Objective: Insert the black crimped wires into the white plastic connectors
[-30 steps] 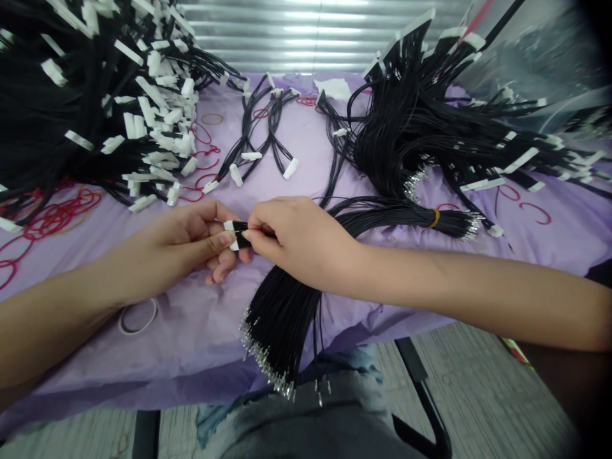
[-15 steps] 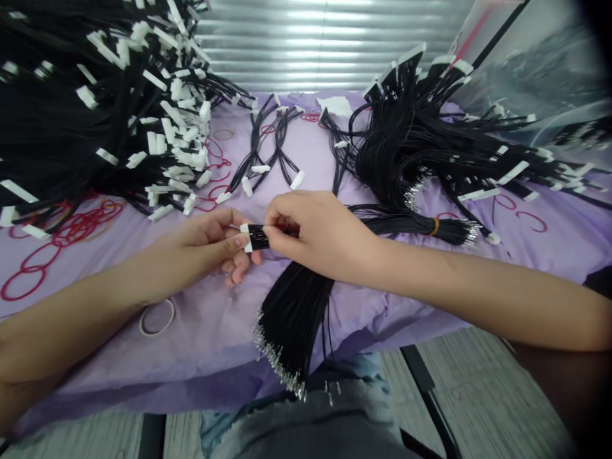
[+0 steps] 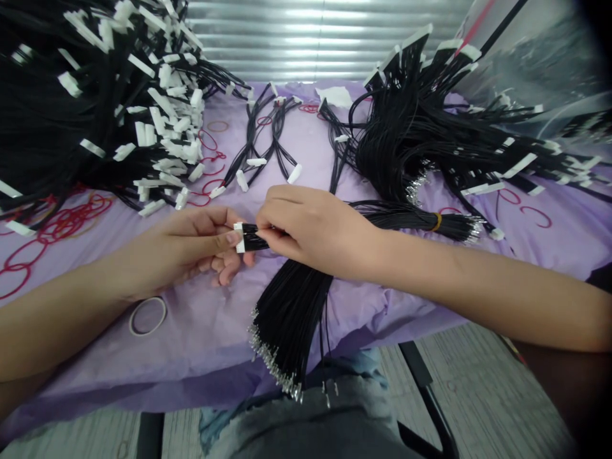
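The left hand (image 3: 191, 245) and right hand (image 3: 310, 229) were together, close over one small job. The left thumb and fingers pinched a white plastic connector (image 3: 240, 237), a narrow, blocky piece standing crosswise to its wires. The right fingertips (image 3: 272, 233) clamped the glossy black wires (image 3: 253, 237) just behind it, so the hands almost met at the connector.

Below the hands, a dense sheaf of thin black wires (image 3: 291, 325) fanned toward the person's denim-clad lap (image 3: 296, 427), its bright crimped metal ends bristling at the tips. To the right lay a tighter wire bundle (image 3: 406, 220), cinched by an orange rubber band (image 3: 437, 221).

Farther back, a great tangled heap of black leads (image 3: 95, 115) studded with white connectors rose on the left, and a looser, arching heap (image 3: 406, 140) sat on the right. Between them lay a few slim looped harnesses (image 3: 258, 140). Thin red rubber bands (image 3: 62, 226) curled across the crumpled, faintly sheeny lilac-covered worktop (image 3: 191, 357), and a thin white ring (image 3: 148, 316) lay near the left forearm. A ribbed metal shutter (image 3: 325, 44) closed off the background.
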`<state>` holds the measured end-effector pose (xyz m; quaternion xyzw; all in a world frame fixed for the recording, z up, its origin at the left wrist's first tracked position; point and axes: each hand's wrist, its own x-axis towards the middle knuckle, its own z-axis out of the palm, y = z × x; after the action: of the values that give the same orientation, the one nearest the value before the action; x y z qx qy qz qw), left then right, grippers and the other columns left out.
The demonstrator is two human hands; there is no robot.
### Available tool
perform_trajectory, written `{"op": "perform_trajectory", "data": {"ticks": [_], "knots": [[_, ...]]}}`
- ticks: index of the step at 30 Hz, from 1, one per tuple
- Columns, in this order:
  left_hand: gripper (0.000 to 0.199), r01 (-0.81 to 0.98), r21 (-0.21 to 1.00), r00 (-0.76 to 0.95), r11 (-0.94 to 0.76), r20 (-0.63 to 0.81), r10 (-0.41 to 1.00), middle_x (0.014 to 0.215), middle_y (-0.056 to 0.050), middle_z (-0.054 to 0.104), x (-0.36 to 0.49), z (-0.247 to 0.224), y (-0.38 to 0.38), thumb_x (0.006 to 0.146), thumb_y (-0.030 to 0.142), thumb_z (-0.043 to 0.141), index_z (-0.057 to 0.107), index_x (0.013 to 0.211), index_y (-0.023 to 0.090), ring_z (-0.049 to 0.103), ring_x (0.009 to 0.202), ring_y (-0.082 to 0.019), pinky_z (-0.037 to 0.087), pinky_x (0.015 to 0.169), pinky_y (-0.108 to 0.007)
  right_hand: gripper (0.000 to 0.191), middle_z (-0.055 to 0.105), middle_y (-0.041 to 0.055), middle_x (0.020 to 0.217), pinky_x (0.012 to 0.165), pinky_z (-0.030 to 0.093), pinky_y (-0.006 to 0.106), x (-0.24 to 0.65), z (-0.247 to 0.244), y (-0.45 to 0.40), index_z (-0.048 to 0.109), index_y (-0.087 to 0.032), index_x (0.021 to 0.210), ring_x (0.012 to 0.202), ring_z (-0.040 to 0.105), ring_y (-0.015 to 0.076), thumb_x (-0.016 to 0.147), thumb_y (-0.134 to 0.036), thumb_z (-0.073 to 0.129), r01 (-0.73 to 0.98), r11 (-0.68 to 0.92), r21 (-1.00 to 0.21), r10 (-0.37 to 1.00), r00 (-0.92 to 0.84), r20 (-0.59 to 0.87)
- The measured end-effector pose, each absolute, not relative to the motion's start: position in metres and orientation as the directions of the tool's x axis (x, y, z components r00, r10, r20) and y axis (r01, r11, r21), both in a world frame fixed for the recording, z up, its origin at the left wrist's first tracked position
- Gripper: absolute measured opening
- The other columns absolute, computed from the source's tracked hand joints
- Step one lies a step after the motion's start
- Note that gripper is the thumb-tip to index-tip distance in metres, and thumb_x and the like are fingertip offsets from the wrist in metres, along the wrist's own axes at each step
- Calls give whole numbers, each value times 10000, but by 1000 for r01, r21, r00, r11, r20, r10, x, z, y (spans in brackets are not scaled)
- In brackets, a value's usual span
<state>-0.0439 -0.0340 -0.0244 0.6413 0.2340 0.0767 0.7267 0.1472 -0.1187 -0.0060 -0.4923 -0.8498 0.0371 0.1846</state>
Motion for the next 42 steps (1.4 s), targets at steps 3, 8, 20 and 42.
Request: {"op": "perform_trajectory", "data": {"ticks": [3, 8, 20, 42], "knots": [[136, 167, 959, 885, 230, -248, 393, 756, -58, 683, -44, -26, -32, 837, 227, 635, 561, 856, 115, 582, 468, -72, 454, 410, -142, 229, 514, 31, 791, 703, 343, 228, 149, -13, -118, 603, -90, 835, 737, 427, 87, 924, -170, 408, 790, 561, -246, 814, -472, 338], [147, 163, 961, 899, 225, -238, 368, 766, -56, 688, -44, -26, -32, 839, 251, 640, 575, 855, 121, 581, 452, -75, 444, 396, -142, 187, 494, 9, 754, 677, 346, 216, 146, -18, -121, 592, -98, 833, 701, 417, 71, 914, -194, 452, 796, 526, -298, 828, -401, 392], [126, 163, 942, 906, 294, -261, 334, 730, -34, 688, -43, -20, -35, 811, 210, 658, 587, 823, 106, 603, 459, -76, 478, 429, -142, 223, 549, 4, 768, 652, 359, 193, 151, -20, -126, 612, -119, 850, 731, 477, 60, 930, -172, 411, 777, 615, -138, 698, -455, 553], [142, 240, 894, 908, 377, -345, 239, 766, -48, 692, -47, -22, -24, 814, 171, 639, 570, 918, 103, 599, 491, -68, 487, 458, -147, 193, 526, 1, 725, 634, 337, 200, 150, -24, -115, 619, -111, 799, 692, 448, 61, 889, -151, 453, 740, 646, -190, 682, -447, 578]]}}
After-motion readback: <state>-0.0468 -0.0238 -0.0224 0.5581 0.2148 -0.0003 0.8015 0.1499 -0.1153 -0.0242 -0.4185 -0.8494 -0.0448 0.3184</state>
